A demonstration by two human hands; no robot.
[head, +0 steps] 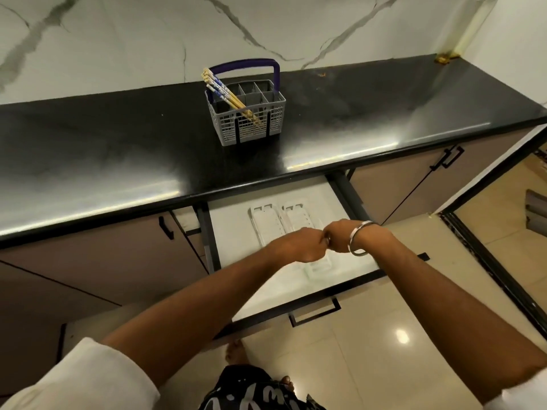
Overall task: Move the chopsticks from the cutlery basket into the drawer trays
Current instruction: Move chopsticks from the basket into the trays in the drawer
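**Both hands meet over the open drawer, chopsticks in the basket**

The chopsticks [228,94] stand bunched in the near-left compartment of the grey cutlery basket [247,119], leaning so their blue-and-white patterned tops stick out past the basket's left rim. The basket, with its purple handle [247,65] arched over it, sits on the black tabletop [118,149], back toward the marble wall [133,31].

Below the tabletop edge the drawer [325,279] is pulled out. Two clear trays [275,223] lie side by side on its white lining, and nothing can be seen inside them.

The person's two hands are brought together above the drawer, right over the trays. The left hand [299,245] has its fingers curled into a closed grip with nothing visible inside it. The right hand [339,236] touches the left at the knuckles, its fingers likewise curled in on themselves with no object showing. A metal bangle [358,236] circles the right wrist. White sleeves [83,377] are pushed up both forearms.
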